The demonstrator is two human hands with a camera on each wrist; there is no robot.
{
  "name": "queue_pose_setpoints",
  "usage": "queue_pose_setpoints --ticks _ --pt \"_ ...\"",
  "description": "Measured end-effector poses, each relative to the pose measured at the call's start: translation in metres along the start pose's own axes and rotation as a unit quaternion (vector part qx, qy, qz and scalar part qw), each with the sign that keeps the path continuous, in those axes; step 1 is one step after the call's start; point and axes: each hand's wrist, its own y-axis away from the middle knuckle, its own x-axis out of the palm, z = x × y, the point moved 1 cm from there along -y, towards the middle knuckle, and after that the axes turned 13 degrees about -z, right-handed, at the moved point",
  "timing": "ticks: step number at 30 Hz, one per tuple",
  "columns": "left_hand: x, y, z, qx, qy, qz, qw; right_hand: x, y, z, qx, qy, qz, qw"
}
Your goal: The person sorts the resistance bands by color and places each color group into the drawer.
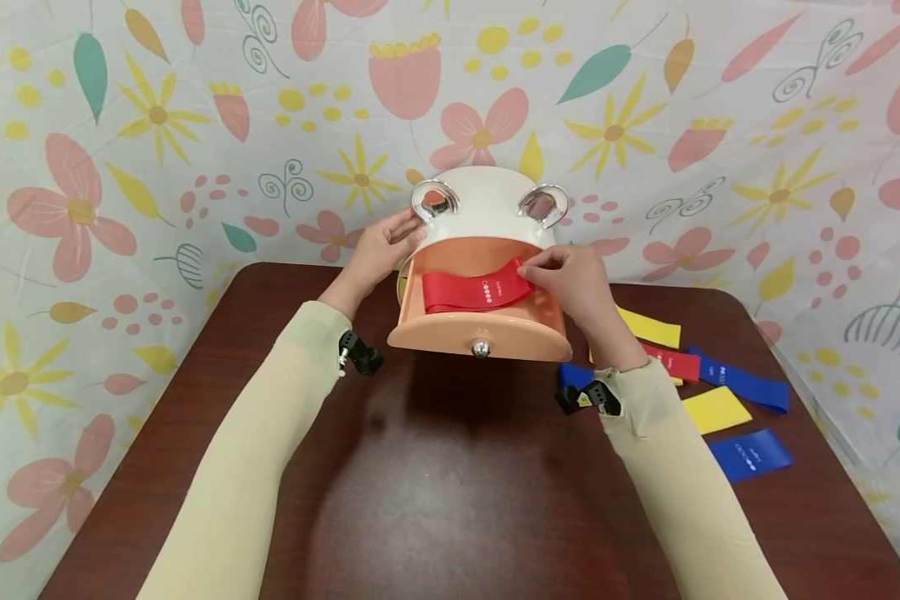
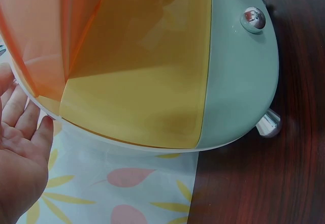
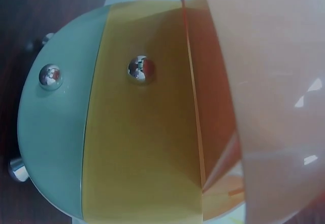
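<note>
A rounded mini drawer cabinet (image 1: 487, 200) with a white top and two silver ear-shaped loops stands at the table's far side. Its orange top drawer (image 1: 431, 332) is pulled out; the yellow drawer (image 3: 142, 142) and green drawer (image 3: 56, 122) beneath are closed. Inside the orange drawer lies a folded red resistance band (image 1: 457, 292) marked "Heavy". My right hand (image 1: 573, 283) pinches the band's right end between thumb and fingers at the drawer's right side. With fairly straight fingers, my left hand (image 1: 382, 254) rests against the cabinet's left side, near the left loop.
On the table (image 1: 420, 483), right of the cabinet, several flat bands are spread out, among them a blue band (image 1: 753, 454), a yellow band (image 1: 716, 408) and a red band (image 1: 675, 362). A flower-patterned cloth (image 1: 270, 125) hangs behind the table.
</note>
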Motion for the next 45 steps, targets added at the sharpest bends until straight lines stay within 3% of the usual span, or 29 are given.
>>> queue_pose_setpoints --ticks 7,27,33,40,45 --pt "-0.001 0.002 -0.003 0.005 -0.005 0.0 1.0 0.002 0.001 0.001 -0.018 0.025 -0.009 0.999" --pt "-0.001 0.002 -0.002 0.006 -0.018 -0.001 0.9998 -0.001 0.002 -0.001 -0.008 0.0 -0.005 1.0" --pt "0.0 0.003 0.0 0.005 -0.022 0.0 0.9997 -0.003 0.004 -0.007 -0.008 -0.071 0.012 0.997" --pt "0.0 0.004 0.0 0.0 -0.023 -0.002 0.9997 -0.006 0.007 -0.014 -0.002 -0.172 0.024 0.985" --pt "-0.001 0.004 -0.002 -0.001 -0.021 -0.006 0.9998 -0.018 0.004 -0.02 0.007 -0.161 0.019 0.987"
